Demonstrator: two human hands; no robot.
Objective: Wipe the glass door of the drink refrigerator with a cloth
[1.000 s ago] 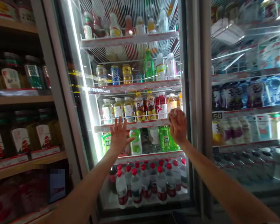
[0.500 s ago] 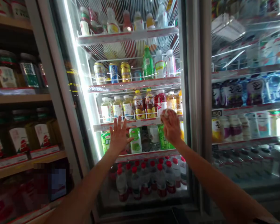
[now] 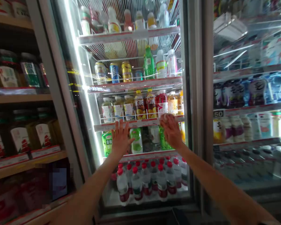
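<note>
A lit drinks fridge with a glass door (image 3: pixel 142 137) stands in front of me. My left hand (image 3: pixel 120 137) is open, fingers spread and palm toward the glass, in front of the shelf with green bottles. To the right, my right hand (image 3: pixel 173 132) is closed over a small, crumpled whitish cloth (image 3: pixel 165 118), pressed toward the glass at the height of a shelf edge. Its fingers partly cover the cloth. Behind the pane, a red drink bottle (image 3: pixel 162 101) stands just above my right hand, and a green-labelled bottle (image 3: pixel 136 140) shows between my hands.
At the left, wooden shelves (image 3: pixel 21 98) carry large jars with dark lids. A metal frame (image 3: pixel 198 103) separates this door from another fridge (image 3: pixel 250 107) stocked with bottles. Red-capped water bottles (image 3: pixel 137 184) fill the bottom. A pixelated patch covers the lower left.
My right hand has slid a little downward with the cloth. My left hand has also shifted slightly down and right, still spread.
</note>
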